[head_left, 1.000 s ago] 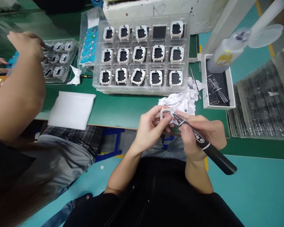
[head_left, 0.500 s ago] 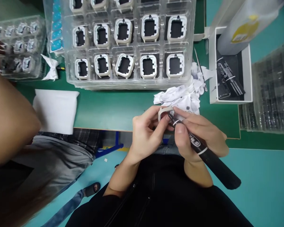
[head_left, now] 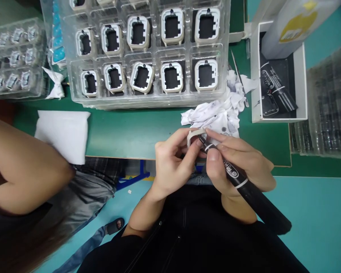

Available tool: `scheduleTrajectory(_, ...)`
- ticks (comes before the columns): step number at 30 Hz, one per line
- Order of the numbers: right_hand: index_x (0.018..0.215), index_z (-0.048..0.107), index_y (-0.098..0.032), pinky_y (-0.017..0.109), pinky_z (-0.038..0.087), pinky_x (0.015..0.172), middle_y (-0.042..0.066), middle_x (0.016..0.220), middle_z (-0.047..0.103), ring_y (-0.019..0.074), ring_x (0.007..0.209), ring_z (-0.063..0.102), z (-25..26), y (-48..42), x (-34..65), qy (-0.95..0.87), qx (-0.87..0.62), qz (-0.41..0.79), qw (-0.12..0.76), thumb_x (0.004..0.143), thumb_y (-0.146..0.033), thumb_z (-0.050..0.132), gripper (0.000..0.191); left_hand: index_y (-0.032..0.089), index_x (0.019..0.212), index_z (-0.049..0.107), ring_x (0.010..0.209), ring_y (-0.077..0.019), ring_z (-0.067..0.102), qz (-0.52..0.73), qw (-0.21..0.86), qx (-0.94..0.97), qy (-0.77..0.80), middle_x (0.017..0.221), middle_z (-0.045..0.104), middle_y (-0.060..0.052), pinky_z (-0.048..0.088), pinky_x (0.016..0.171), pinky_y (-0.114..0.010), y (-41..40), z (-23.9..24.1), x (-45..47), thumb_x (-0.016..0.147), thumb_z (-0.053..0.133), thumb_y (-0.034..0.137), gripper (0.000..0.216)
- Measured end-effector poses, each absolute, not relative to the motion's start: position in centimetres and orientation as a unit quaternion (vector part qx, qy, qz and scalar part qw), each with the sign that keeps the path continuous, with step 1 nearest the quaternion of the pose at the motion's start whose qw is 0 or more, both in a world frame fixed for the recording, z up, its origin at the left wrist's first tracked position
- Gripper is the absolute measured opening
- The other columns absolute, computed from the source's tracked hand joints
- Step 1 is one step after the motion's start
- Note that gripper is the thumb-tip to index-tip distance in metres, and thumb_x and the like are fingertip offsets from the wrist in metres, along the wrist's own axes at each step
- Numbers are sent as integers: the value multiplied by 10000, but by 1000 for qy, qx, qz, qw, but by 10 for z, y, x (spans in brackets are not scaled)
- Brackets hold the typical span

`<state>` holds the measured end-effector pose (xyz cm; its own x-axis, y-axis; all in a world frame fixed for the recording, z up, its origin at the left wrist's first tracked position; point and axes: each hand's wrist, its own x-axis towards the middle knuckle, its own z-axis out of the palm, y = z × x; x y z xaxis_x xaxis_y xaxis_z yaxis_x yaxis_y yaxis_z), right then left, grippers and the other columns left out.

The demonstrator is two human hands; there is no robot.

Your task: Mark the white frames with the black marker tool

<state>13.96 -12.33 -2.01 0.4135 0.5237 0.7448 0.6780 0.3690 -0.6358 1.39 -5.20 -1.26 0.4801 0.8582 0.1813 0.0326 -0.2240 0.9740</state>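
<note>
My left hand pinches a small beige square frame just above the near edge of the green table. My right hand grips a thick black marker, and its tip touches the frame's inner side. Both hands meet over my lap, in front of a crumpled stained white cloth. Beyond it stands a clear plastic tray holding several more beige frames with black centres.
A co-worker's bare arm reaches in at the left. A white foam pad lies at the table edge. A white box with black markers sits at right beside stacked clear trays. Another tray of parts stands far left.
The view has shifted down and closer to the table. The co-worker's arm has drawn back from the far tray toward the left foreground. My hands keep the frame and marker together.
</note>
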Motion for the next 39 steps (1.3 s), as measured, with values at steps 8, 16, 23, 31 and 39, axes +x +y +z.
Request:
scheduleTrajectory(8, 996, 713, -181, 398, 793, 803, 10, 870, 761, 255, 846, 843, -21, -116, 138, -529, -539, -98, 649, 877, -12, 768, 214, 174, 1144, 787, 778, -131, 774, 397, 504, 694, 326, 917, 799, -23, 638, 672, -178, -53, -12, 13, 1058, 780, 307, 159)
scheduleTrajectory(16, 962, 727, -227, 375, 786, 844, 1, 867, 760, 244, 887, 848, -18, -122, 137, -517, -575, -53, 632, 910, -39, 769, 200, 171, 1188, 752, 702, -100, 755, 407, 438, 739, 310, 988, 817, -25, 617, 626, -158, -57, -15, 13, 1053, 746, 213, 141)
scheduleTrajectory(23, 953, 724, -193, 333, 775, 810, 9, 871, 759, 233, 867, 846, -20, -121, 137, -516, -565, -69, 640, 910, -45, 781, 164, 162, 1179, 761, 711, -109, 757, 415, 418, 743, 318, 977, 815, -32, 619, 639, -172, -58, -17, 14, 1058, 739, 240, 146)
scheduleTrajectory(31, 979, 723, -215, 378, 787, 814, 8, 857, 760, 243, 864, 842, -18, -121, 137, -523, -560, -76, 638, 924, -26, 748, 199, 164, 1186, 768, 699, -100, 744, 416, 420, 741, 318, 988, 818, -31, 605, 628, -167, -60, -16, 15, 1048, 746, 218, 150)
scheduleTrajectory(39, 934, 716, -176, 341, 782, 808, 19, 859, 756, 241, 881, 846, -17, -123, 139, -518, -556, -86, 644, 922, -42, 766, 144, 170, 1180, 777, 710, -105, 757, 417, 431, 735, 317, 1001, 823, -32, 608, 638, -170, -59, -15, 16, 1049, 751, 223, 144)
